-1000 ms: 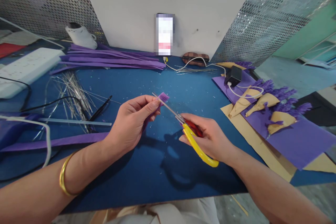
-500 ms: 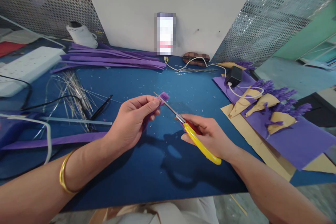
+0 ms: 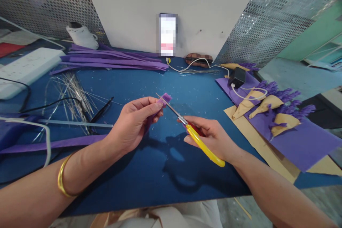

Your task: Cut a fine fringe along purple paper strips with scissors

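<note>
Between the thumb and fingers of my left hand (image 3: 140, 119) is a strip of purple paper (image 3: 167, 97). Its short end sticks out past the fingertips and looks cut into a fine fringe; the rest hangs below the palm, partly hidden. My right hand (image 3: 211, 133) is closed around scissors (image 3: 199, 139) with a yellow handle and a red one. The scissor blades lie across the fringed end, close by my left fingertips, and look nearly closed. Another purple strip (image 3: 58, 144) passes under my left forearm.
Purple strips (image 3: 114, 60) lie along the back, near a phone (image 3: 167, 35) leaning on the board. Thin wires (image 3: 73, 92) and a white power strip (image 3: 29, 69) are at left. Paper-wrapped purple flowers (image 3: 267, 105) and a black charger (image 3: 237, 77) rest at right.
The scissor blades stay at the strip's end, which now looks more finely fringed. My left hand has shifted very slightly left, and the whole view has moved a little.
</note>
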Motion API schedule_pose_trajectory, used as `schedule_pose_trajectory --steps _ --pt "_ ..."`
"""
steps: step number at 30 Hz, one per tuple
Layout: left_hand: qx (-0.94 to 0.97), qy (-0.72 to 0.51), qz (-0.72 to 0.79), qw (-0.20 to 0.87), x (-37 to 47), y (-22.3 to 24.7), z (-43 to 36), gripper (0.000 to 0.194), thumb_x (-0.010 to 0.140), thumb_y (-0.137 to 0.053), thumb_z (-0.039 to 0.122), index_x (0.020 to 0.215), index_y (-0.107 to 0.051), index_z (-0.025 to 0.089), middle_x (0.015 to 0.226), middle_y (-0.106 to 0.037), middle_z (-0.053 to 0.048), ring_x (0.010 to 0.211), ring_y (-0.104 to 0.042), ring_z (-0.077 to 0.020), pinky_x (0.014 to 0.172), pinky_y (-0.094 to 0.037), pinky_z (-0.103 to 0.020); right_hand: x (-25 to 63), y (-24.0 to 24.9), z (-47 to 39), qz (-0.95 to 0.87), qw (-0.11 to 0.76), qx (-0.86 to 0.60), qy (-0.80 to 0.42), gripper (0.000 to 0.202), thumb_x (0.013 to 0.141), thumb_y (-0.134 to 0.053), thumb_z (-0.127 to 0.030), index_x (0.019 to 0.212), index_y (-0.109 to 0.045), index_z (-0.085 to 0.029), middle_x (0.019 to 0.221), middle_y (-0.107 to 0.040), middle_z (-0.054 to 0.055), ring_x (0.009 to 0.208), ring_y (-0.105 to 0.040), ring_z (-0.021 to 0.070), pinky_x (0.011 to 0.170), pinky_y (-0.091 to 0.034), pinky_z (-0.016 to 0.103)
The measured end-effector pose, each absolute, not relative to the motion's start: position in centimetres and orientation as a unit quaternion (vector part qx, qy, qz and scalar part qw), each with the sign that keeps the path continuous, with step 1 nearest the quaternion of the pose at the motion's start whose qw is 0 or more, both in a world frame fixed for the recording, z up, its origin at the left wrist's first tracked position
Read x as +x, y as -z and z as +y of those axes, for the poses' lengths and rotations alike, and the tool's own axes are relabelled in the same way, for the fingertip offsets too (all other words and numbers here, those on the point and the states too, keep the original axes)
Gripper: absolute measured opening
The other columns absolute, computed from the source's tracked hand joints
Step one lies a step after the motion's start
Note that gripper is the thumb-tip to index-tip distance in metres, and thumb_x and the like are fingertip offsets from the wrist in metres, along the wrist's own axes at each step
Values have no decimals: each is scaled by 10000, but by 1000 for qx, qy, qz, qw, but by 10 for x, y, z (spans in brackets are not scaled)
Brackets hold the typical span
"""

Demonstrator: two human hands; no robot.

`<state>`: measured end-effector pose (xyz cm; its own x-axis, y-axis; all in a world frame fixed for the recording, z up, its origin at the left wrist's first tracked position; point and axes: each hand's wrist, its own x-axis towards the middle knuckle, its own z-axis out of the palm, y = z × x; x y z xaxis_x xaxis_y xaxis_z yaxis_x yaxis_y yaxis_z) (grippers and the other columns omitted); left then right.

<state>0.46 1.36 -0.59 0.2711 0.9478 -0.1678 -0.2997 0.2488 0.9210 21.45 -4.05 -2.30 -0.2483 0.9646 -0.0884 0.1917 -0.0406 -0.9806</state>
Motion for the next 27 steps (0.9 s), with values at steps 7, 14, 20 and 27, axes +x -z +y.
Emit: schedule_pose_trajectory --steps 7,14,20,27 --pt "429 -477 401 654 7 3 13 189 686 -838 294 631 -714 162 608 -598 8 552 -464 -81 499 -363 -188 216 19 -42 -635 347 -497 -479 388 769 -758 -326 1123 -675 -190 777 -534 -13 649 -436 121 616 -444 245" --pt "441 -485 415 631 8 2 12 194 689 -832 309 629 -704 177 591 -581 8 528 -429 -96 455 -312 -224 220 22 -43 -687 323 -511 -403 465 772 -795 -406 1181 -650 -237 745 -495 -35 651 -436 128 580 -415 222" --pt "458 -487 399 628 9 5 12 192 735 -812 285 629 -695 175 597 -576 21 559 -443 -88 507 -338 -211 220 23 -43 -691 322 -509 -399 399 801 -763 -377 1151 -656 -217 727 -485 -33 625 -408 126 566 -397 227" --pt "461 -484 399 627 8 5 12 204 744 -805 289 611 -690 185 586 -567 25 547 -428 -90 499 -326 -219 220 23 -42 -697 318 -513 -387 373 809 -745 -342 1151 -664 -218 735 -495 -30 617 -398 121 565 -390 228"
